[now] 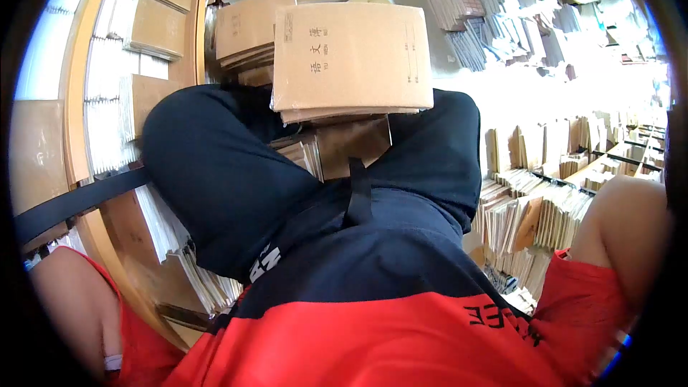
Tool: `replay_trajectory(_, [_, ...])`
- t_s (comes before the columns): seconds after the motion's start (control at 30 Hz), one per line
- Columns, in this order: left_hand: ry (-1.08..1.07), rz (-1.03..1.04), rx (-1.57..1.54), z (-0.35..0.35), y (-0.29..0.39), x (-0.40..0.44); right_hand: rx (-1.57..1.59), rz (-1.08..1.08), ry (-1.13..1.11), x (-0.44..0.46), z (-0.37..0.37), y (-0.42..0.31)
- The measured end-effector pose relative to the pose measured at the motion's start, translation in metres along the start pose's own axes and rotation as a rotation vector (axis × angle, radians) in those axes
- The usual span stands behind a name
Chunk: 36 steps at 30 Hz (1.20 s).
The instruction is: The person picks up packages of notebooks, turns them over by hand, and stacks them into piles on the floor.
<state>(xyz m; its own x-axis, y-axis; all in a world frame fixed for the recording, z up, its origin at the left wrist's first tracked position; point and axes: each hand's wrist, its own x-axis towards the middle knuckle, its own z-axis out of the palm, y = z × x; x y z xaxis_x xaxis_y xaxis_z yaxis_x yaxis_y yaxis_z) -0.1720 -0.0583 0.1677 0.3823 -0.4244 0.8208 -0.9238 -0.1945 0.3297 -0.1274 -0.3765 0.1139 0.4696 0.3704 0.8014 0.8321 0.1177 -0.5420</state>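
Neither of my hands is in view; only my bare upper arms show at the left and right edges. A stack of brown exercise books (351,57) with printed Chinese characters on the top cover rests at my knees. Its lower books stick out slightly at the near edge. Just behind and to the left is another stack of brown books (247,21). Below the front stack, between my thighs, more brown books (355,145) show, partly hidden.
Wooden shelving (80,86) packed with paper bundles and brown books runs along the left. Piles of bundled books (494,14) lie at the upper right, and rows of upright books (512,215) stand at the right. A dark bar or strap (79,204) crosses at left.
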Motion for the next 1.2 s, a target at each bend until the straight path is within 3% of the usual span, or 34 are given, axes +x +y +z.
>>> replay_trajectory(0.3, [0.073,-0.012,0.001,-0.007,0.003,0.007,-0.005,-0.104,0.065,0.018,-0.013,-0.009])
replay_trajectory(0.7, [0.323,-0.050,-0.023,-0.035,0.006,0.011,-0.095,-0.197,0.133,0.034,-0.039,-0.029])
replay_trajectory(0.77, [0.297,-0.096,-0.016,-0.030,0.001,0.004,-0.116,-0.193,0.138,0.032,-0.043,-0.033])
replay_trajectory(0.87, [0.090,-0.210,0.036,-0.025,-0.003,-0.001,-0.140,-0.180,0.136,0.029,-0.042,-0.033])
replay_trajectory(1.2, [0.140,-0.240,-0.063,-0.010,-0.008,-0.016,-0.161,-0.149,0.141,0.028,-0.033,-0.032])
